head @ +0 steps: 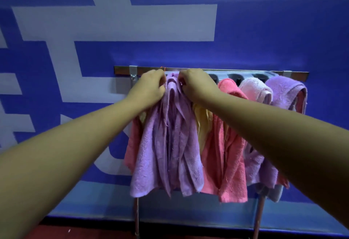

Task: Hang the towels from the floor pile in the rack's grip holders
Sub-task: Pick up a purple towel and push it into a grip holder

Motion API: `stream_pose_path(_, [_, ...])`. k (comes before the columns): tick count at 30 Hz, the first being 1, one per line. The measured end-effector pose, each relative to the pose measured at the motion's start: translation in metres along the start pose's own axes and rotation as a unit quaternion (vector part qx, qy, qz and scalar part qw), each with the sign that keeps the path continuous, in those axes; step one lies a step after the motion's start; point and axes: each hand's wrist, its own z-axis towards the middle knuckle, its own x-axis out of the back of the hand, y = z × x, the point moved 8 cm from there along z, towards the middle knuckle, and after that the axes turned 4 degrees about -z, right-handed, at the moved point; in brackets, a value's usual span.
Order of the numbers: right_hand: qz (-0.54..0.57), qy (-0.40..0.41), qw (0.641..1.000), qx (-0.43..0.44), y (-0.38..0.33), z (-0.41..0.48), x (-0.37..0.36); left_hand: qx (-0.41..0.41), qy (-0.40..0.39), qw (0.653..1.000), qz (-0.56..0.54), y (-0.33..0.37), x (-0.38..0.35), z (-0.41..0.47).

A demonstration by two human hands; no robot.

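Note:
A lilac towel [170, 144] hangs in long folds from the left part of the metal rack [245, 73]. My left hand [149, 87] pinches its bunched top on the left side. My right hand [196, 84] pinches the same bunched top on the right side, both hands right at the rack's grey grip holders [234, 77]. Behind it hang a pink towel [134, 140] at the far left and a yellow towel [203, 123]. To the right hang a coral towel [226, 144], a pale pink towel [255, 91] and another lilac towel [283, 91].
The rack stands on two metal legs [137, 218] against a blue wall with pale painted shapes [113, 23]. A dark reddish floor strip [85, 233] shows at the bottom. The floor pile is out of view.

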Motion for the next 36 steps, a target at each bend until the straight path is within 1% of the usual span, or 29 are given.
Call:
stream_pose_path(2, [0.056, -0.017, 0.998, -0.003, -0.009, -0.014, 0.007, 0.067, -0.025, 0.997, -0.041, -0.008, -0.008, -0.008])
stream_pose_path(4, [0.112, -0.045, 0.992, -0.027, -0.014, -0.026, 0.008, 0.089, -0.051, 0.992, -0.07, -0.006, -0.013, -0.013])
stream_pose_path(6, [0.217, -0.074, 0.971, -0.071, -0.016, -0.032, -0.001, 0.102, -0.094, 0.984, -0.111, 0.001, -0.022, -0.018])
stream_pose_path(7, [0.299, -0.083, 0.945, -0.104, -0.014, -0.035, -0.008, 0.122, -0.118, 0.974, -0.15, 0.003, -0.03, -0.022])
stream_pose_path(8, [0.387, -0.088, 0.907, -0.139, -0.013, -0.037, -0.018, 0.155, -0.126, 0.961, -0.194, 0.003, -0.037, -0.026])
stream_pose_path(9, [0.452, -0.084, 0.872, -0.169, -0.01, -0.04, -0.028, 0.193, -0.113, 0.945, -0.239, -0.001, -0.042, -0.031])
stream_pose_path(10, [0.488, -0.08, 0.847, -0.195, -0.007, -0.043, -0.037, 0.227, -0.089, 0.928, -0.281, -0.005, -0.044, -0.034])
stream_pose_path(11, [0.507, -0.076, 0.832, -0.213, -0.005, -0.048, -0.043, 0.255, -0.072, 0.909, -0.323, -0.011, -0.048, -0.035])
stream_pose_path(13, [0.53, -0.069, 0.812, -0.234, 0.004, -0.053, -0.059, 0.27, -0.063, 0.879, -0.387, -0.015, -0.055, -0.036])
stream_pose_path(14, [0.531, -0.063, 0.81, -0.24, 0.005, -0.057, -0.06, 0.273, -0.067, 0.872, -0.401, -0.015, -0.057, -0.037])
stream_pose_path(15, [0.505, -0.055, 0.83, -0.229, 0.006, -0.058, -0.062, 0.283, -0.068, 0.865, -0.408, -0.021, -0.063, -0.038])
stream_pose_path(16, [0.466, -0.044, 0.859, -0.208, 0.006, -0.059, -0.059, 0.297, -0.07, 0.864, -0.399, -0.022, -0.063, -0.042])
stream_pose_path(17, [0.41, -0.038, 0.896, -0.168, 0.002, -0.059, -0.056, 0.309, -0.071, 0.87, -0.377, -0.03, -0.066, -0.047])
stream_pose_path(18, [0.364, -0.035, 0.921, -0.136, -0.002, -0.058, -0.055, 0.307, -0.078, 0.884, -0.344, -0.031, -0.065, -0.051])
stream_pose_path(19, [0.33, -0.025, 0.937, -0.113, -0.004, -0.058, -0.055, 0.29, -0.086, 0.901, -0.31, -0.031, -0.064, -0.054])
stream_pose_path(20, [0.32, -0.012, 0.941, -0.108, -0.005, -0.058, -0.055, 0.264, -0.092, 0.918, -0.281, -0.028, -0.062, -0.055])
stream_pose_path(22, [0.327, 0.01, 0.937, -0.125, -0.001, -0.058, -0.058, 0.219, -0.091, 0.939, -0.248, -0.027, -0.062, -0.056])
stream_pose_path(26, [0.349, 0.008, 0.919, -0.184, 0.007, -0.063, -0.063, 0.169, -0.078, 0.958, -0.218, -0.024, -0.054, -0.06])
stream_pose_path(28, [0.322, 0.005, 0.932, -0.163, 0.006, -0.066, -0.063, 0.171, -0.068, 0.963, -0.198, -0.032, -0.051, -0.061])
stream_pose_path(30, [0.253, 0.01, 0.959, -0.129, 0.003, -0.07, -0.064, 0.179, -0.051, 0.968, -0.166, -0.036, -0.049, -0.062])
stream_pose_path(31, [0.229, 0.012, 0.966, -0.123, 0.003, -0.072, -0.066, 0.179, -0.048, 0.97, -0.157, -0.035, -0.049, -0.064])
stream_pose_path(32, [0.227, 0.013, 0.965, -0.128, 0.002, -0.074, -0.067, 0.18, -0.047, 0.969, -0.161, -0.033, -0.05, -0.065])
stream_pose_path(33, [0.251, 0.008, 0.958, -0.14, 0.001, -0.076, -0.072, 0.184, -0.051, 0.965, -0.178, -0.032, -0.052, -0.067])
stream_pose_path(36, [0.373, -0.016, 0.903, -0.212, 0.002, -0.083, -0.086, 0.195, -0.096, 0.94, -0.262, -0.029, -0.065, -0.079])
